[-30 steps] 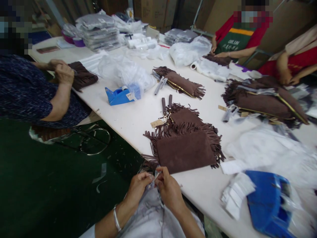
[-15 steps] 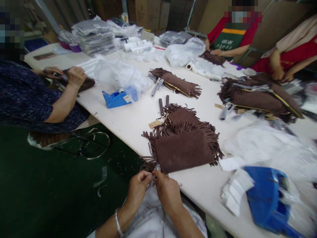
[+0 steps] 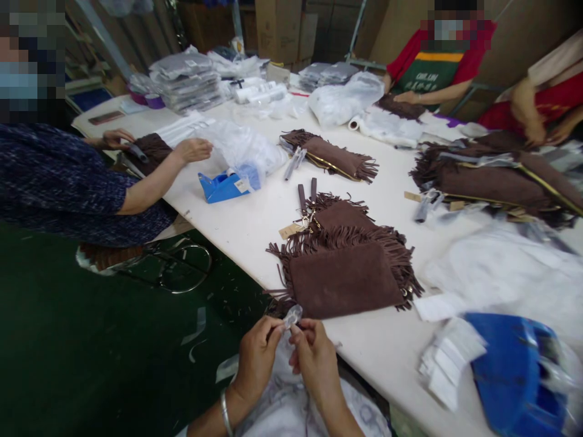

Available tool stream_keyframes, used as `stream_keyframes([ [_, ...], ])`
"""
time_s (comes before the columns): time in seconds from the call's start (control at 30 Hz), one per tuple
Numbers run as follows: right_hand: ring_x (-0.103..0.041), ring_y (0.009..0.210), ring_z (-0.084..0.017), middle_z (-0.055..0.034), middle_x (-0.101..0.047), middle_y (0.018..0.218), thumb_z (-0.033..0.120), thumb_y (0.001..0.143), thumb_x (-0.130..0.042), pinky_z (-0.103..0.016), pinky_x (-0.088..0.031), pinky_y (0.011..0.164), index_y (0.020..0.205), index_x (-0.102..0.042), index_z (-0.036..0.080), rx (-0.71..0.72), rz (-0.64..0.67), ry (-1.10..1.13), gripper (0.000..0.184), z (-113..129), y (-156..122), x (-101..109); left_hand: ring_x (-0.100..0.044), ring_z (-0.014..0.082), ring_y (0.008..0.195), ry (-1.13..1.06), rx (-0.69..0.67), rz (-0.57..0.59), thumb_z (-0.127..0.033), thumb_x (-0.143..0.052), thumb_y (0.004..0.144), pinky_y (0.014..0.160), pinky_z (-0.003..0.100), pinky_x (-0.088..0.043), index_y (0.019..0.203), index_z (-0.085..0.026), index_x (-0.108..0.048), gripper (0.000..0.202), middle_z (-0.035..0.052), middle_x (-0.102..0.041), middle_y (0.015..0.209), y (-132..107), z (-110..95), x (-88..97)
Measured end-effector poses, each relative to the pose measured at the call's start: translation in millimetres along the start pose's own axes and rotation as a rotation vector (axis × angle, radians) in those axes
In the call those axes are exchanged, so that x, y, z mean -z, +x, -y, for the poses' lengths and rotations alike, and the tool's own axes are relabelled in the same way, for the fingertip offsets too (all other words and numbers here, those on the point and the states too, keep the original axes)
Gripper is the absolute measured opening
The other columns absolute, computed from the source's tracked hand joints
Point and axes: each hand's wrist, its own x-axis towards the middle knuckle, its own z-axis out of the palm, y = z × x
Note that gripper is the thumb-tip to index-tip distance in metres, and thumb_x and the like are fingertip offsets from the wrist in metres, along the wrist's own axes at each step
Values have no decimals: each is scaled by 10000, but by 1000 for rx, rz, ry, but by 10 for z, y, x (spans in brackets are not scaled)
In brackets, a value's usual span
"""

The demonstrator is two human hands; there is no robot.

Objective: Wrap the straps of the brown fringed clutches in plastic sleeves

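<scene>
My left hand (image 3: 255,359) and my right hand (image 3: 313,355) meet just off the near edge of the white table (image 3: 255,218), above my lap. Both pinch one small clear plastic piece (image 3: 292,316) between their fingertips; I cannot make out what it is. Right behind my hands lies a pile of brown suede fringed bags (image 3: 344,262), the nearest one flat with its fringe hanging over the table edge. A paper tag (image 3: 289,230) is attached at the far end of that pile.
A blue tape dispenser (image 3: 514,370) with white paper slips (image 3: 449,364) sits at my right, another blue dispenser (image 3: 222,184) further left. A person in dark blue sits at left with a hand (image 3: 194,149) reaching out. More brown bags, clear plastic bags and two other people are across the table.
My hands lifted the clear piece a little higher and it now shows between my fingertips. The person at left stretched one hand out toward the clear plastic bags.
</scene>
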Motion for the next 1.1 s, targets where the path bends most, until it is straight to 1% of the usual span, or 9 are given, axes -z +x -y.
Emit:
stream_keyframes([
  [0.13, -481, 324, -92, -7, -611, 639, 668, 729, -559, -202, -351, 293, 790, -513, 175, -204, 51, 267, 499, -42, 47, -114, -602, 176, 878, 131, -139, 29, -274, -425, 964, 790, 284, -450, 950, -206, -623, 209, 37, -637, 920, -38, 40, -1],
  [0.27, -402, 303, -51, 37, -531, 495, 621, 671, -626, -165, -291, 307, 683, -516, 168, -329, 93, 475, 467, -117, 71, -206, -604, 195, 937, 245, -358, 57, -212, -385, 966, 836, 311, -464, 1020, -199, -631, 252, 57, -656, 984, -74, 132, 11],
  [0.33, -370, 315, -36, 57, -493, 456, 572, 653, -650, -152, -274, 325, 672, -523, 165, -350, 98, 559, 427, -139, 63, -221, -606, 196, 966, 243, -392, 69, -202, -394, 960, 865, 315, -463, 1056, -211, -637, 261, 52, -665, 1021, -95, 150, 14],
  [0.4, -330, 317, -25, 76, -449, 422, 534, 646, -661, -143, -240, 334, 651, -512, 168, -359, 97, 592, 395, -146, 58, -226, -613, 186, 966, 185, -302, 60, -217, -421, 955, 871, 300, -463, 1051, -227, -646, 245, 38, -671, 1029, -111, 135, 6],
  [0.57, -274, 297, -28, 99, -373, 369, 532, 643, -643, -159, -198, 329, 606, -468, 190, -330, 57, 580, 385, -184, 80, -275, -643, 175, 840, 57, 56, -20, -318, -511, 918, 759, 255, -465, 916, -234, -675, 184, 5, -702, 909, -120, 19, -33],
  [0.67, -280, 289, -39, 94, -382, 361, 527, 642, -630, -171, -209, 323, 607, -466, 197, -302, 20, 554, 370, -245, 98, -318, -646, 171, 790, 127, 115, 4, -326, -490, 918, 717, 248, -436, 911, -244, -664, 193, -9, -707, 872, -103, -60, -13],
  [0.83, -293, 296, -48, 94, -389, 353, 491, 675, -587, -171, -232, 327, 625, -472, 200, -286, 17, 526, 317, -304, 105, -320, -627, 173, 684, 300, 114, 99, -314, -465, 902, 644, 255, -376, 812, -225, -646, 222, -4, -688, 739, 1, -186, 67],
  [0.97, -300, 292, -52, 88, -406, 353, 489, 677, -565, -172, -236, 322, 618, -479, 200, -296, 19, 485, 307, -312, 103, -301, -578, 159, 600, 144, 217, 168, -266, -506, 819, 567, 242, -342, 702, -184, -627, 187, 4, -653, 646, 145, -160, 94],
  [1.1, -292, 290, -53, 84, -405, 351, 475, 702, -551, -173, -220, 325, 608, -482, 201, -273, 6, 460, 299, -326, 98, -306, -490, 125, 508, -154, 413, 204, -248, -576, 691, 504, 222, -304, 631, -148, -603, 119, 0, -589, 556, 245, -87, 94],
])
